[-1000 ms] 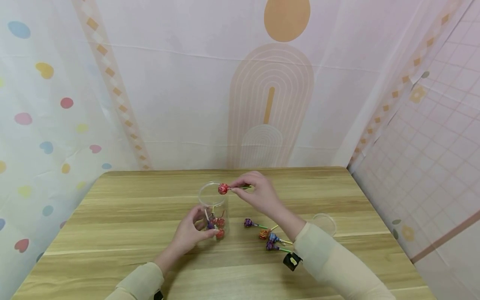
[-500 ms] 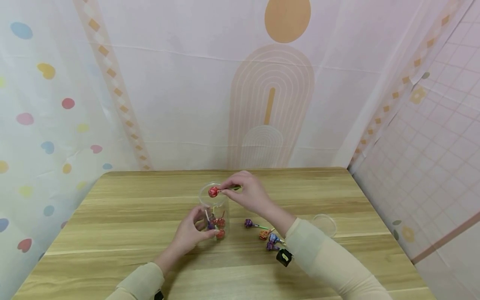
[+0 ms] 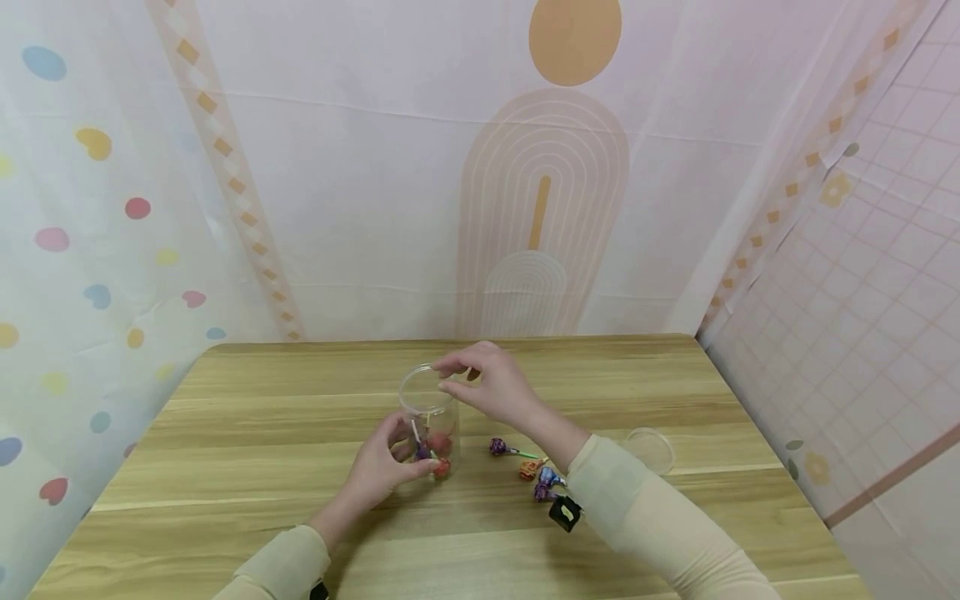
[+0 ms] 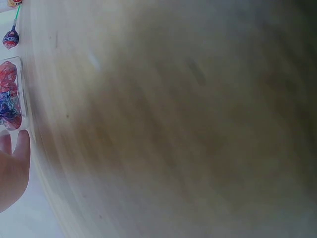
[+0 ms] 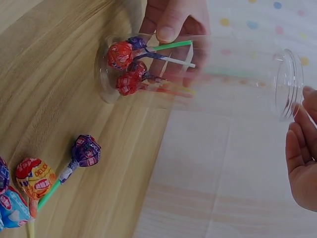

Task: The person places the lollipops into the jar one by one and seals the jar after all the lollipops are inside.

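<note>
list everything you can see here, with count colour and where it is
jar: one, clear plastic, upright on the table centre, mouth open
lollipops in jar: several, red and purple wrappers, at the jar's bottom
loose lollipops: four, purple, orange, blue, purple, on the table right of the jar
lid: one, clear, on the table at the right
table: one, light wood grain
backdrop: pale printed sheets, behind and at both sides
left hand: grips the jar's lower wall
right hand: at the jar's rim, holds nothing visible
sleeves: two, cream
</note>
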